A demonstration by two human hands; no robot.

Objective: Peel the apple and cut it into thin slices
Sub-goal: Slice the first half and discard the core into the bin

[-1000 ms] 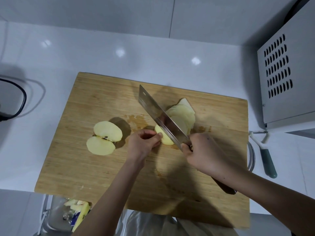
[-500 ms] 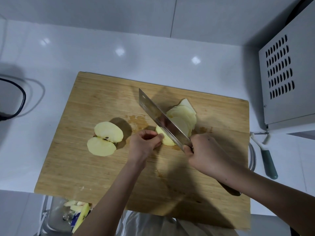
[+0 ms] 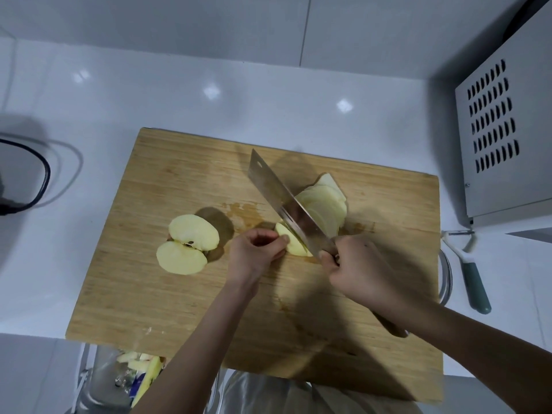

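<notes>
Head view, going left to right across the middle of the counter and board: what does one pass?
Black cable → apple half → left hand → apple piece being sliced → right hand → peeler → vented metal box. Cleaver and cut slices overlap these, so omitted.

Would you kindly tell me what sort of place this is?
Most likely a home kitchen counter: a wooden cutting board with a cleaver cutting an apple piece, a peeler on the white countertop, and a vented appliance, perhaps a microwave.
</notes>
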